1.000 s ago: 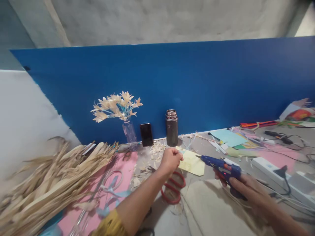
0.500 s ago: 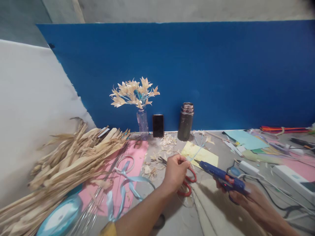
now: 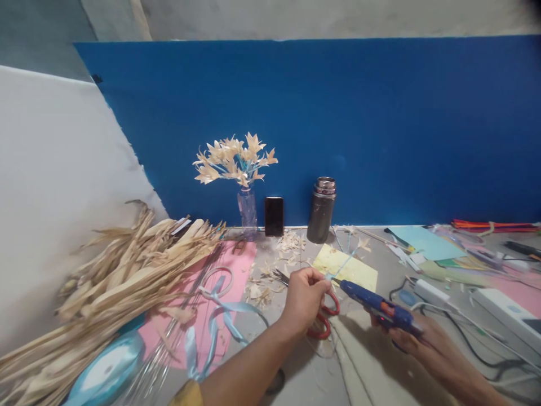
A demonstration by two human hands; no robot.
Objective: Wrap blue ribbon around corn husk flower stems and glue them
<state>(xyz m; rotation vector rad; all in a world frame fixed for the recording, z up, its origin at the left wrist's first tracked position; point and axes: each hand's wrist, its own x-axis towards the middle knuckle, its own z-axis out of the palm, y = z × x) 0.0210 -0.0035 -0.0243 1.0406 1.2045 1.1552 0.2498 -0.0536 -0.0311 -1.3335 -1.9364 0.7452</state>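
My left hand [image 3: 305, 299] pinches the lower end of a thin light-blue stem [image 3: 343, 264] that carries a small pale husk flower at its far tip. My right hand [image 3: 408, 338] grips a blue glue gun [image 3: 376, 307], whose nozzle points left and nearly touches the stem beside my left fingers. Red-handled scissors [image 3: 323, 318] lie on the table just under my left hand. A yellow paper sheet [image 3: 353, 269] lies behind the stem.
A pile of dried husks [image 3: 114, 276] fills the left. Blue ribbon [image 3: 220, 321] and a tape roll [image 3: 103, 369] lie on pink paper. A vase of husk flowers [image 3: 239, 169], a phone [image 3: 274, 216] and a dark flask [image 3: 321, 210] stand against the blue board. A white power strip [image 3: 502, 307], cables and coloured papers crowd the right.
My left hand drew back from the yellow paper holding the blue stem. The glue gun came closer to it, its nozzle now beside my left fingers. The view shifted left.
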